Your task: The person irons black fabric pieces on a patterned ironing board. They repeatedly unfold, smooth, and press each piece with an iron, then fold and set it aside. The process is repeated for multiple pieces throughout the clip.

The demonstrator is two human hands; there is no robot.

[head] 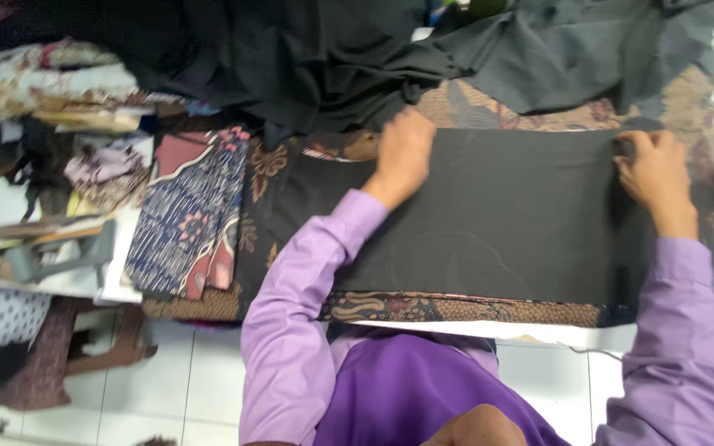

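Head camera: the black cloth (506,219) lies flat on the patterned fabric (456,310) over the table. The left hand (404,155) presses its far left corner with curled fingers; the right hand (657,172) pinches its far right corner.

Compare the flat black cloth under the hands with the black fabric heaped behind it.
The flat black cloth lies smooth as a rectangle; the heaped black fabric is rumpled in folds. The left hand and right hand press the flat cloth's far corners; neither touches the heap. Both are plain and dark.

hidden: patterned cloth (456,310) mostly under black fabric (497,215) (only edges show); right fingertips (626,149) blurred
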